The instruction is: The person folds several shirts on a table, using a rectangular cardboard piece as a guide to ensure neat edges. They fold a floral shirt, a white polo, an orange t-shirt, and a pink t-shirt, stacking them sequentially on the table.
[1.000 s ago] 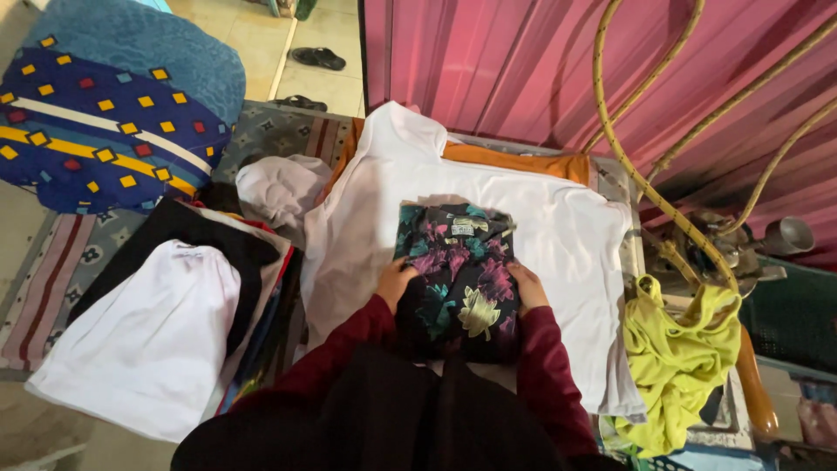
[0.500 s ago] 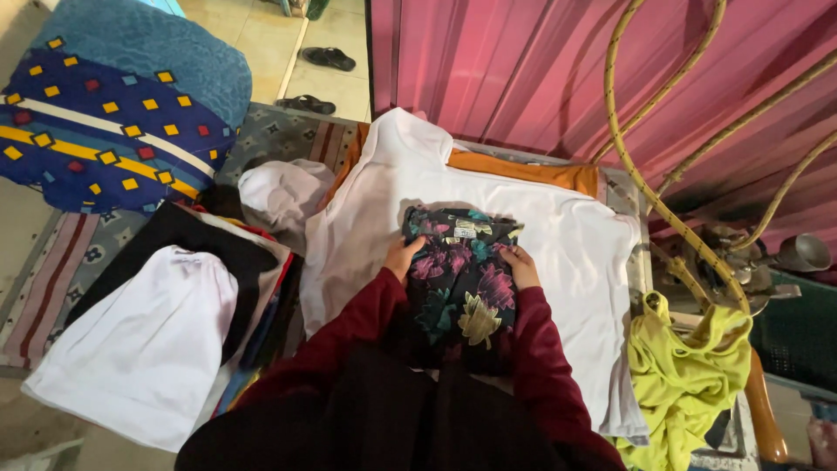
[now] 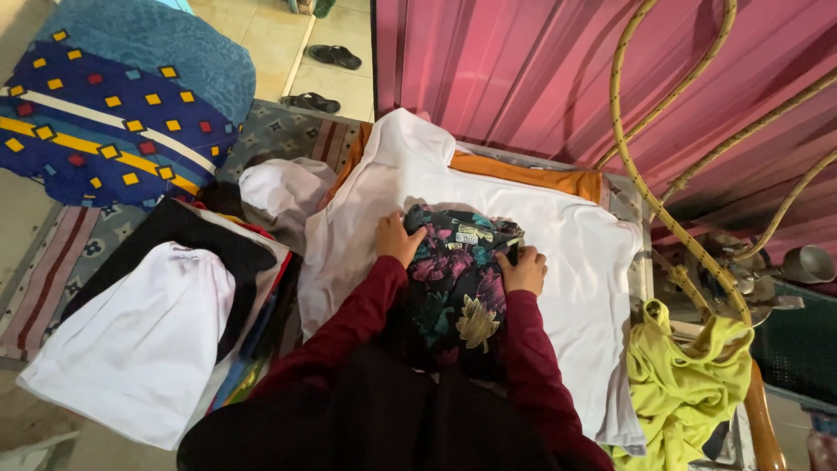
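Head view is looking down on a corrugated pink metal wall (image 3: pixel 540 70) filling the upper right of the frame, with one blue patterned quilt (image 3: pixel 105 113) bundled in the upper left. One white shirt (image 3: pixel 575 253) is lying spread flat across the centre, over an orange cloth (image 3: pixel 532 174) whose edge is showing along its upper side. One folded white garment (image 3: pixel 131 349) is sitting on a stack of dark and coloured clothes in the lower left, and one crumpled white cloth (image 3: pixel 279 192) is lying just above that stack. One lime-green garment (image 3: pixel 680 392) is hanging in the lower right, beside a yellow braided rope (image 3: pixel 628 148) that is looping up the right side. Two dark sandals (image 3: pixel 323 78) are resting on the tiled floor at the top centre.

One dark floral garment (image 3: pixel 458 279) is lying folded on the white shirt at the centre of the frame. Both arms, in maroon sleeves, are reaching forward from the bottom edge. The left hand (image 3: pixel 399 240) is pressing on the garment's upper left corner, its fingers curled over the edge. The right hand (image 3: pixel 523 270) is resting on the garment's right edge with its fingers bent onto the fabric; whether either hand is actually pinching the cloth cannot be told.
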